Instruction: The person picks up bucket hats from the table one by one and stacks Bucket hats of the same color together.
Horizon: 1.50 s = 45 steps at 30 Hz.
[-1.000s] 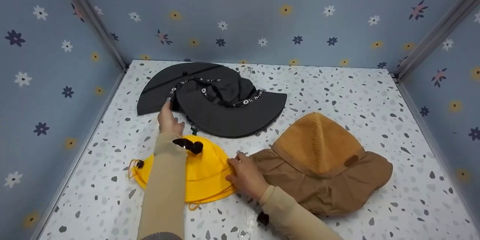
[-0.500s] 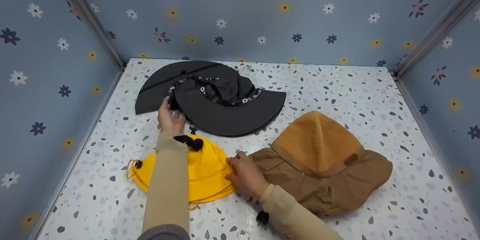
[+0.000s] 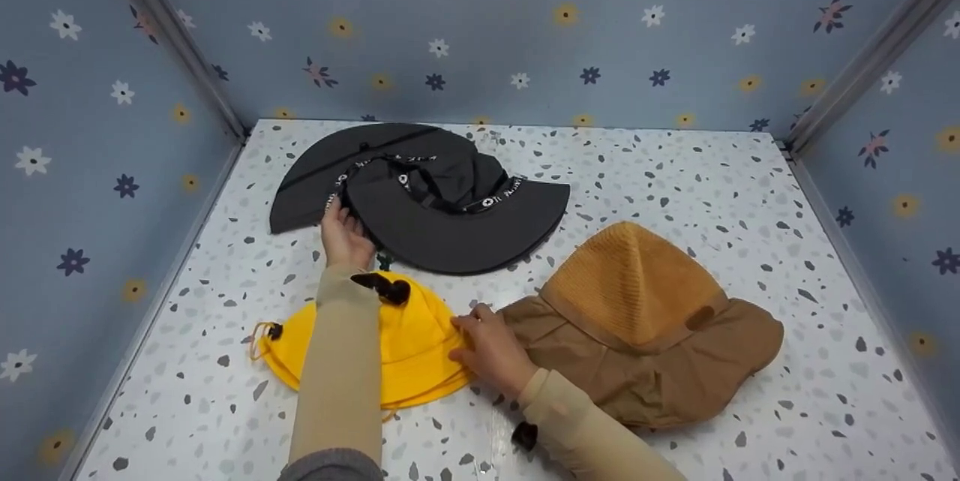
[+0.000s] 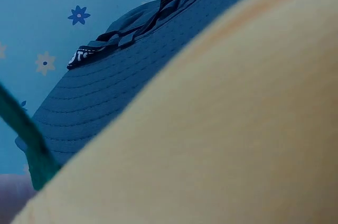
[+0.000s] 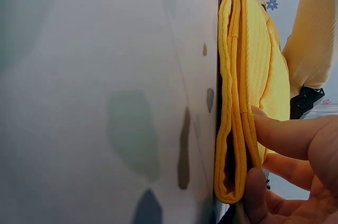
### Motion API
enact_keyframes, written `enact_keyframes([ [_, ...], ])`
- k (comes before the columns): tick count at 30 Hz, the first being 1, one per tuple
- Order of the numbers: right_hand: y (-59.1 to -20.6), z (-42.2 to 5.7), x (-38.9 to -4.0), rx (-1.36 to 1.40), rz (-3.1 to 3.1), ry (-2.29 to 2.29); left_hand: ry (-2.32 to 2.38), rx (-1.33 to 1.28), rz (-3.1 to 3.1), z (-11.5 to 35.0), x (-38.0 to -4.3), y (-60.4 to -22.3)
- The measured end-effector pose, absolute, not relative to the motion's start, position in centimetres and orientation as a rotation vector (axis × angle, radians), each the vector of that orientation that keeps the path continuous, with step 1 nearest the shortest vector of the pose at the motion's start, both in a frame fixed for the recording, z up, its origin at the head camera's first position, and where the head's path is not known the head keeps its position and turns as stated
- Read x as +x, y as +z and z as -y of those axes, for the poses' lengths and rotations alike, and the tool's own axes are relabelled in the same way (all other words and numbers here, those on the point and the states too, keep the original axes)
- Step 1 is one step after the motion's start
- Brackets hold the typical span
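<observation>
The dark grey wide-brimmed hat (image 3: 457, 237) lies folded at the back left, with a lettered band. My left hand (image 3: 347, 239) reaches over the yellow hat and touches the grey hat's near left edge with its fingertips. In the left wrist view the sleeve hides this hand, and stitched grey brim (image 4: 90, 105) shows beyond. The yellow bucket hat (image 3: 420, 350) lies flattened in front, partly under the left forearm. My right hand (image 3: 495, 352) rests its fingertips on that hat's right edge; the right wrist view shows them against the layered yellow brim (image 5: 232, 145).
A brown hat (image 3: 652, 383) with an orange-tan ribbed crown lies to the right, close to my right hand. All hats are on a white speckled tabletop (image 3: 795, 241). Flower-patterned panels (image 3: 480, 31) enclose the back and sides.
My left hand has shifted slightly to the right along the grey hat's edge, its fingers moving a little. The right hand has stayed on the yellow hat. The hats lie much as before.
</observation>
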State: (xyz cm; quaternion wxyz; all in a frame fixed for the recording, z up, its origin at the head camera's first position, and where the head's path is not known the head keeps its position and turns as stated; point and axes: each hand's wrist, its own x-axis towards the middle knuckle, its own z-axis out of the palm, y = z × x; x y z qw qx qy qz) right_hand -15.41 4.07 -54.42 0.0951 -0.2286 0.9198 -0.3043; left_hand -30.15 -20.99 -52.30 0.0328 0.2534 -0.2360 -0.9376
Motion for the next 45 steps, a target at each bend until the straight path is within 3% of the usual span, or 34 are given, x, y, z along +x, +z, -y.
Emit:
enact_keyframes([
  [16, -54.4, -4.0, -15.5, -0.657, -2.736, -0.907, -2.696, 0.772, 0.639, 21.3, -30.1, -51.7],
  [24, -54.4, -4.1, -15.6, -0.643, -2.725, -0.922, -2.613, 0.890, 0.544, 21.3, -29.4, -51.7],
  [34, -54.4, -4.1, -15.6, -0.619, -2.689, -0.930, -2.775, 0.831, 0.157, 22.2, -29.2, -52.5],
  [45, -54.5, -4.0, -15.4, -0.618, -2.690, -0.973, -2.719, 0.922, 0.416, 22.2, -29.4, -52.4],
])
